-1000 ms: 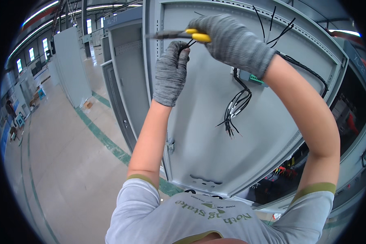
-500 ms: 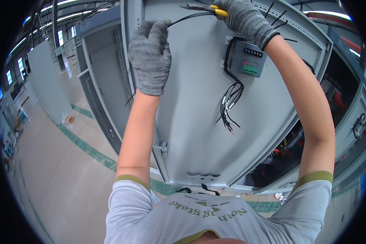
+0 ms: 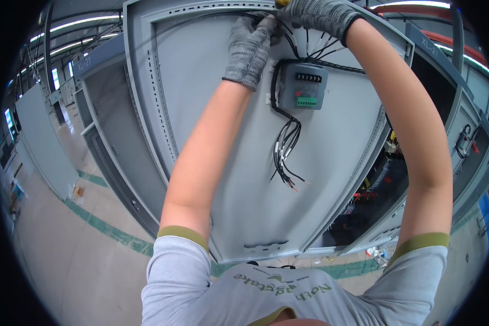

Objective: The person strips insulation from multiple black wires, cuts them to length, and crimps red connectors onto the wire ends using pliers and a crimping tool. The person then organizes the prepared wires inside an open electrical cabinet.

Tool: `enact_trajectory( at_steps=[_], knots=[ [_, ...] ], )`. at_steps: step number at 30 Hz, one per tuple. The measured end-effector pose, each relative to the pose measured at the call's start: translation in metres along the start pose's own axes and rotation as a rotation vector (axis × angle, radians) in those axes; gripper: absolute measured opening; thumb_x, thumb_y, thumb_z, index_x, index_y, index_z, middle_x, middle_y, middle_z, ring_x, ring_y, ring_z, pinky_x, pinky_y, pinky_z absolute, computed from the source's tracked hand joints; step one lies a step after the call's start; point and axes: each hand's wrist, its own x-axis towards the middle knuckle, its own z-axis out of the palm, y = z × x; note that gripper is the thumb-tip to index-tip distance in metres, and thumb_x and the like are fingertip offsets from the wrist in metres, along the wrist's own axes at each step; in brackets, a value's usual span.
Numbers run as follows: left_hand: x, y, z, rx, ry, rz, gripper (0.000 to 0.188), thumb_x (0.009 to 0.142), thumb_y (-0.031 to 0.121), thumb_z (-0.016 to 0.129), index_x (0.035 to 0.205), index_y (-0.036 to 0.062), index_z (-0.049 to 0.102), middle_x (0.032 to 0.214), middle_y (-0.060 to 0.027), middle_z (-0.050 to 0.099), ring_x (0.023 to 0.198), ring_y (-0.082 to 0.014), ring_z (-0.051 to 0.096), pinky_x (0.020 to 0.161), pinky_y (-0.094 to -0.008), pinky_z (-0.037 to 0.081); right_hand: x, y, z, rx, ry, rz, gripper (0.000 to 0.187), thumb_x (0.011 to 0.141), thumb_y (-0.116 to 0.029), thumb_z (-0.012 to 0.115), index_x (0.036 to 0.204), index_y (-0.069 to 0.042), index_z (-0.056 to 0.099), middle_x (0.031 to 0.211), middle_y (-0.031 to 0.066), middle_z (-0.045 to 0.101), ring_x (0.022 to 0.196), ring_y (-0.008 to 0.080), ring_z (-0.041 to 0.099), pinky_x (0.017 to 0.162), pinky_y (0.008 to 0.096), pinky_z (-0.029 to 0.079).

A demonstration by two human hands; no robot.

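Note:
Both my hands wear grey knit gloves and are raised to the top of a grey metal cabinet door panel [image 3: 244, 179]. My left hand [image 3: 249, 51] is closed in a pinch on thin black wires [image 3: 212, 14] near the upper edge. Close beside it, my right hand [image 3: 318, 17] is closed round a yellow-handled hand tool [image 3: 282, 2]; the tool's working end is hidden or out of frame. Below the hands, a grey module [image 3: 289, 89] with black terminals and a green connector sits on the panel. Several loose black wires [image 3: 307, 41] fan out above it.
A bundle of black wires [image 3: 288, 144] with white sleeves and bare copper ends hangs below the module. Open cabinets [image 3: 119, 114] stand to the left, and another with dark wiring [image 3: 364, 206] is at the right. Green lines [image 3: 108, 231] mark the floor.
My left hand has moved right along the wires, up close to my right hand. The panel and module have shifted left in view, and more of the wires above the module now shows.

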Motion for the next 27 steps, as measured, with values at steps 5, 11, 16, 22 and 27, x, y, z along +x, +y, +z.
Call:
enact_trajectory(
  at_steps=[5, 11, 16, 22, 27],
  knots=[
    [-0.015, -0.006, 0.003, -0.125, 0.032, 0.055, 0.019, 0.095, 0.014, 0.058, 0.105, -0.0009, 0.063, 0.094, -0.0093, 0.068, 0.077, -0.0149, 0.066, 0.070, -0.0251, 0.054, -0.022, -0.007, -0.018, 0.462, -0.228, 0.056, 0.025, 0.076, -0.018, 0.069, 0.094, -0.001, 0.065, 0.077, 0.0152, 0.068, 0.067, 0.0284, 0.064, 0.065, 0.0373, 0.053],
    [-0.001, 0.008, 0.014, -0.012, -0.030, 0.106, 0.017, 0.090, 0.009, 0.063, 0.105, 0.0017, 0.063, 0.094, -0.0103, 0.067, 0.075, -0.0150, 0.067, 0.071, -0.0257, 0.054, -0.016, -0.002, -0.021, 0.178, -0.008, -0.006, 0.029, 0.077, -0.018, 0.070, 0.102, -0.003, 0.067, 0.083, 0.0165, 0.069, 0.076, 0.0291, 0.066, 0.070, 0.0373, 0.053],
    [0.025, 0.006, 0.013, -0.002, -0.205, 0.119, 0.033, 0.085, 0.011, 0.069, 0.115, 0.0077, 0.054, 0.091, -0.0065, 0.067, 0.076, -0.0124, 0.063, 0.068, -0.0257, 0.052, 0.000, 0.014, -0.025, 0.126, 0.047, -0.001, 0.029, 0.076, -0.019, 0.073, 0.100, -0.003, 0.068, 0.084, 0.0174, 0.069, 0.076, 0.0294, 0.066, 0.071, 0.0368, 0.053],
    [0.024, 0.007, 0.017, 0.327, -0.177, 0.181, 0.023, 0.079, 0.014, 0.077, 0.099, 0.0073, 0.068, 0.086, -0.0024, 0.066, 0.079, -0.0099, 0.059, 0.076, -0.0255, 0.050, 0.016, 0.042, -0.023, 0.062, 0.076, -0.020, 0.033, 0.073, -0.023, 0.074, 0.098, -0.003, 0.069, 0.085, 0.0179, 0.069, 0.077, 0.0322, 0.066, 0.072, 0.0389, 0.053],
    [0.027, 0.003, 0.020, 0.442, -0.087, 0.194, 0.026, 0.074, 0.018, 0.079, 0.095, 0.0062, 0.070, 0.077, -0.0030, 0.067, 0.071, -0.0113, 0.059, 0.071, -0.0276, 0.050, 0.019, 0.041, -0.024, 0.143, 0.077, -0.076, 0.034, 0.071, -0.025, 0.075, 0.096, -0.003, 0.068, 0.084, 0.0182, 0.069, 0.076, 0.0327, 0.065, 0.072, 0.0391, 0.052]
  ],
)
